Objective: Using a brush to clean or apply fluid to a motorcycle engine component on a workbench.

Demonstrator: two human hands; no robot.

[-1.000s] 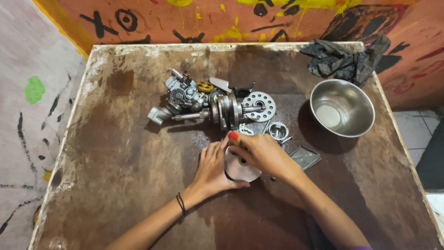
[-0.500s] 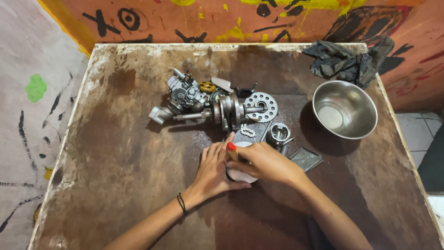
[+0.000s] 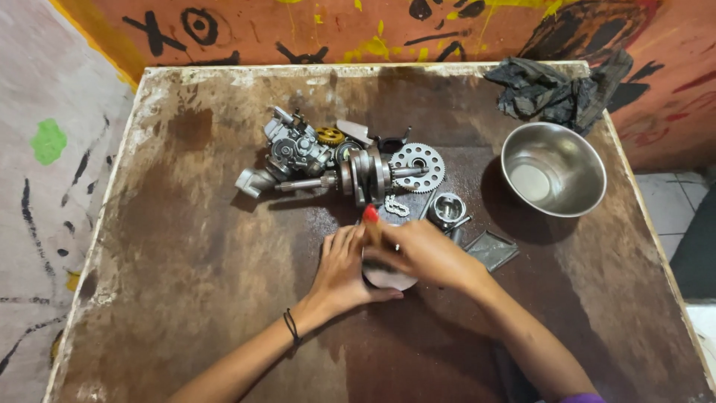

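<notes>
Head view: a worn brown table (image 3: 186, 246) with both hands at its middle, working on a round metal part (image 3: 388, 277) that lies flat on the board. The left hand (image 3: 344, 267) lies along the part's left edge, fingers together and pressed against it. The right hand (image 3: 421, 252) covers the part from above, fingers curled down on it with a red-nailed fingertip (image 3: 370, 214) pointing away; most of the part is hidden under this hand, so how firmly it is clamped cannot be told. Just beyond the hands sits a cluster of engine pieces: a carburetor (image 3: 287, 149) at the left, a crankshaft (image 3: 358, 175) in the middle, a toothed gear (image 3: 418, 166) with holes at the right, and a small brass gear (image 3: 329, 136) behind. A short chain (image 3: 397, 207) and a piston (image 3: 446, 210) lie close to the right hand's knuckles, and a flat grey plate (image 3: 492, 249) rests just beside its wrist. Further right stands a steel bowl (image 3: 553, 170) (nothing shows inside but its shiny bottom). A dark rag (image 3: 556, 91) is bunched at the far right corner, behind the bowl. A black band (image 3: 291, 327) circles the left wrist.
</notes>
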